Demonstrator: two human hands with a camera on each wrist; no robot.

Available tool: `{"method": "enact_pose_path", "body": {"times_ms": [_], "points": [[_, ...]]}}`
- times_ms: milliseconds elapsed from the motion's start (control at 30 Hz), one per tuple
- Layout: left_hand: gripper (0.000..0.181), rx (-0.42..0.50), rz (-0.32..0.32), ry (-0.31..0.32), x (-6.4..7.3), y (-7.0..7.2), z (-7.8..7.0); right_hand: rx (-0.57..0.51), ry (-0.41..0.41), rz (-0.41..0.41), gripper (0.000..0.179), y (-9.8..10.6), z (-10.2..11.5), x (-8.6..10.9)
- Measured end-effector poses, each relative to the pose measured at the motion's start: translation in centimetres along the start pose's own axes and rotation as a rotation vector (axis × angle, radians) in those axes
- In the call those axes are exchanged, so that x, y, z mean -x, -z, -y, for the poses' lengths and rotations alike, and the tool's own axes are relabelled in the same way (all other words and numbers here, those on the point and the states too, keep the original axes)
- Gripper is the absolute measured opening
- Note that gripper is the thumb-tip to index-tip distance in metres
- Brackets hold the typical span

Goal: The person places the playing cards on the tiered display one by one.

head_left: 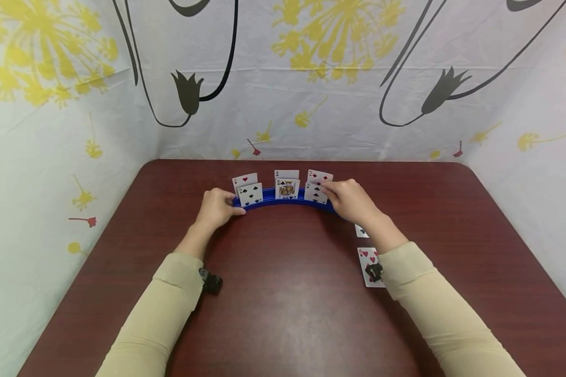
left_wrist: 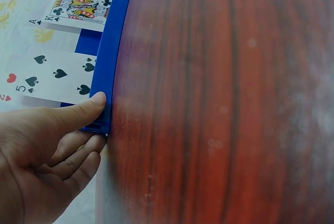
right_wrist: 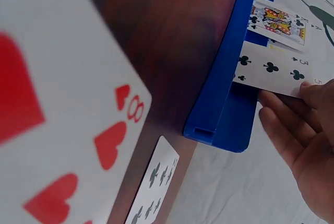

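A curved blue card holder [head_left: 285, 201] stands near the back of the table, with playing cards upright in it. My left hand [head_left: 216, 208] holds its left end, thumb [left_wrist: 88, 112] on the front and fingers underneath. Toward the right end, my right hand [head_left: 351, 199] pinches the top corner of the three of clubs [right_wrist: 271, 68], whose lower edge sits in the holder. Behind that card is a five of diamonds [head_left: 318, 175]. A king of clubs [head_left: 287, 189] stands before an ace [head_left: 286, 173], and a five of spades [head_left: 250, 195] before a two of hearts [head_left: 244, 179].
On the table [head_left: 283, 293], an eight of hearts [head_left: 365, 256] lies face up, partly under the right forearm. Beyond it lies a clubs card [right_wrist: 155, 182], partly hidden in the head view. A patterned cloth [head_left: 283, 120] hangs behind the table.
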State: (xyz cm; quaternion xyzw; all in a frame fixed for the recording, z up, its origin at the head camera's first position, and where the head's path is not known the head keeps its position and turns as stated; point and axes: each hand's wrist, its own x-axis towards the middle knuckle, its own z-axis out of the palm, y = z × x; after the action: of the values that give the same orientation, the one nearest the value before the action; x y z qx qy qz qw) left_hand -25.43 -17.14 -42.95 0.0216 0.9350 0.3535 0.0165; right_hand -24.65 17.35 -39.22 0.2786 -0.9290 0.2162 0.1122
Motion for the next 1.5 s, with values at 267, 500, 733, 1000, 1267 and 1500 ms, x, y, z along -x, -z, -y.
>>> {"method": "enact_pose_path", "body": {"times_ms": [267, 500, 733, 1000, 1267, 1500], "points": [[0.05, 0.002, 0.002, 0.004, 0.0, 0.0, -0.1, 0.013, -0.035, 0.048, 0.029, 0.4, 0.0, 0.2], [0.051, -0.01, 0.001, 0.001, 0.0, 0.0, 0.0, 0.009, -0.029, 0.037, 0.031, 0.6, 0.1, 0.4], [0.05, 0.006, 0.002, 0.006, 0.1, 0.1, -0.1, -0.024, -0.039, -0.013, 0.027, 1.4, -0.4, 1.0], [0.05, 0.004, 0.005, 0.003, 0.2, 0.1, -0.1, -0.005, -0.033, -0.042, 0.02, 1.9, -1.3, 1.7], [0.05, 0.009, 0.001, -0.007, 0.1, 0.0, 0.0, -0.018, -0.069, -0.03, 0.022, 2.7, -2.0, 2.4], [0.05, -0.011, -0.005, -0.024, 0.0, 0.0, 0.2, -0.008, -0.092, -0.029, 0.023, 3.5, -2.6, 3.1]]}}
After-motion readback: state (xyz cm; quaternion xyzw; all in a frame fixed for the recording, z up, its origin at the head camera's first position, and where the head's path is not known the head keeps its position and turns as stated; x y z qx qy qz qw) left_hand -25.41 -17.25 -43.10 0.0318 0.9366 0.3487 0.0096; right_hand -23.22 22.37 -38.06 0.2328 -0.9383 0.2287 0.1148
